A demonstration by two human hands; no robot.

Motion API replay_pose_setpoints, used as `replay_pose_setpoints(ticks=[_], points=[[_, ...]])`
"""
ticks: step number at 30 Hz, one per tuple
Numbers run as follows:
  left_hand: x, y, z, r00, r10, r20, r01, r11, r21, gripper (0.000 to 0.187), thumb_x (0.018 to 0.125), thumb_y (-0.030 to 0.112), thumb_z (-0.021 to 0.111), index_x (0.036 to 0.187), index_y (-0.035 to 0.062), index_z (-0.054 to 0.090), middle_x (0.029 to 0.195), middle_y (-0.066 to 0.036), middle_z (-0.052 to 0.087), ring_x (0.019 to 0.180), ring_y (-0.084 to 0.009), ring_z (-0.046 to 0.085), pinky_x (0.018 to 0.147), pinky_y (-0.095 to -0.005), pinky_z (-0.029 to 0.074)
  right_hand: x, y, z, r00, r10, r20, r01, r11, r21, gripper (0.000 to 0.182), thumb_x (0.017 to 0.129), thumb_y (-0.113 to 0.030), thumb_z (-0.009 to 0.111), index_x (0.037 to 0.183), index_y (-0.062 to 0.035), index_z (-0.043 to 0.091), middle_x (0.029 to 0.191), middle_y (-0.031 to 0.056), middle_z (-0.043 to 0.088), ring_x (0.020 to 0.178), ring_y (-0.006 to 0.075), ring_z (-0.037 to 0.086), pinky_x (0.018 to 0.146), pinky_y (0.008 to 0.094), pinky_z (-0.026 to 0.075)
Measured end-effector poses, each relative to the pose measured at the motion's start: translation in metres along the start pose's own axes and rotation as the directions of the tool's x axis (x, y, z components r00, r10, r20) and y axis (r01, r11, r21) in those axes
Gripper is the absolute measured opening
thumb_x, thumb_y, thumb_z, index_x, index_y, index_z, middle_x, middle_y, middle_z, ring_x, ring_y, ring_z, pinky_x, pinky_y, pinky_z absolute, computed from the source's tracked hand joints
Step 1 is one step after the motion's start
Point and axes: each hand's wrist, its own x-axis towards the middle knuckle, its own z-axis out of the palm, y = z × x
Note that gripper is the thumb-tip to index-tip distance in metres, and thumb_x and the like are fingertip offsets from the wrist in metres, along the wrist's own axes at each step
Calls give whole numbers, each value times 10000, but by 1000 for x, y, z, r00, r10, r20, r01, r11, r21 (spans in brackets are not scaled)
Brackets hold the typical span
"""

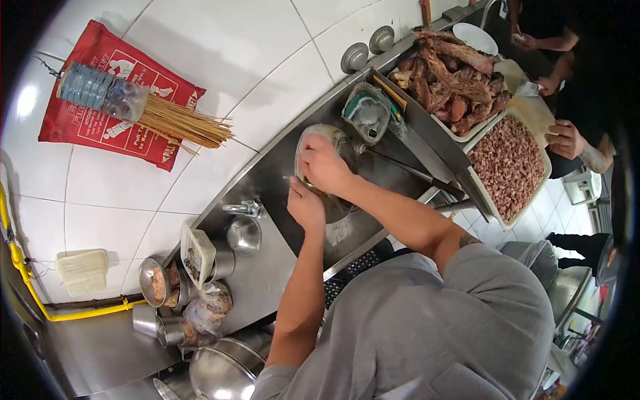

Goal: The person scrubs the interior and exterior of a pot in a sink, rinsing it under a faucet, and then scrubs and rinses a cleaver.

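Note:
My right hand (323,163) is over a round container (345,148) lined with what looks like clear plastic, on the steel counter. Its fingers are curled together; what they hold is hidden. Close beside it, at the container's near left rim, my left hand (307,208) is closed, thumb and finger pinched at a small pale thing too small to name. The container's contents are mostly covered by my hands. Just to the right lies a clear tub (368,117) with something green in it.
Upper right, trays of cooked meat (460,80) and chopped reddish pieces (508,163) stand near another person's hands (565,140). A long-handled tool (427,179) lies right of the container. A faucet (243,208), metal bowl (245,235) and white basket (198,253) are at left.

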Motion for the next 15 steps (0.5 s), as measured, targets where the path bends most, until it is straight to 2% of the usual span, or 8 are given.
replay_pose_setpoints(ticks=[1, 4, 5, 7, 9, 11, 13, 15], points=[[-2, -6, 3, 1000, 4, -3, -4, 1000, -2, 557, 1007, 425, 376, 935, -57, 646, 819, -276, 640, 785, -459, 610, 702, -474, 465, 0, -3, -6, 999, -17, -45, 21, 997, 75, 162, 701, -185, 618, 662, -31, 650, 785, 157, 614, 799, 322, 573, 718, 419, 477], [-15, -17, 3, 998, 39, -50, -40, 999, -15, 600, 1012, 433, 359, 845, -79, 625, 722, -245, 618, 641, -401, 553, 640, -466, 431, 18, 70, 13, 924, 96, 369, 51, 928, -370, 183, 706, -210, 617, 693, -36, 672, 705, 101, 627, 814, 313, 577, 718, 406, 477], [-18, -21, 1, 998, 29, -50, -30, 1000, -8, 600, 1012, 433, 359, 845, -79, 625, 722, -245, 618, 641, -401, 553, 640, -466, 431, 28, 63, 7, 893, 254, 371, -139, 941, -309, 197, 714, -208, 618, 709, -20, 676, 733, 134, 624, 880, 323, 569, 732, 421, 471], [-9, -16, 8, 989, 89, -116, -91, 996, -12, 593, 1013, 429, 361, 847, -74, 628, 701, -234, 609, 618, -381, 545, 628, -464, 427, 15, 25, 8, 930, 188, 317, -71, 936, -345, 190, 714, -196, 624, 714, -14, 678, 754, 160, 614, 925, 336, 555, 763, 435, 459], [-9, -19, 5, 995, 65, -71, -65, 998, 3, 585, 1013, 424, 365, 850, -71, 633, 701, -235, 612, 622, -385, 555, 623, -464, 426, 0, -12, -4, 994, -80, -71, 74, 993, -87, 147, 698, -170, 636, 696, -27, 670, 735, 146, 604, 876, 326, 547, 817, 451, 441], [-13, -18, 0, 999, 30, -24, -30, 999, 23, 578, 1013, 419, 368, 854, -67, 637, 700, -236, 614, 625, -389, 564, 617, -464, 425, 3, 30, -4, 935, -10, 354, 110, 959, -262, 252, 835, -245, 572, 697, -57, 668, 748, 110, 608, 932, 337, 544, 836, 452, 454], [-26, -12, -11, 998, 55, -37, -56, 998, -10, 552, 1010, 389, 364, 824, -50, 645, 751, -287, 620, 705, -478, 587, 628, -511, 438, 24, 71, -8, 864, 254, 434, -123, 944, -306, 292, 878, -263, 554, 733, -37, 669, 765, 106, 622, 967, 333, 553, 838, 434, 468], [-12, -28, -6, 995, 91, -48, -91, 996, -6, 573, 1014, 406, 386, 799, -72, 614, 661, -224, 595, 568, -359, 507, 585, -445, 412, 33, 44, -17, 862, 287, 418, -191, 947, -257, 256, 874, -250, 572, 793, -25, 665, 792, 116, 626, 935, 320, 572, 816, 410, 484]])
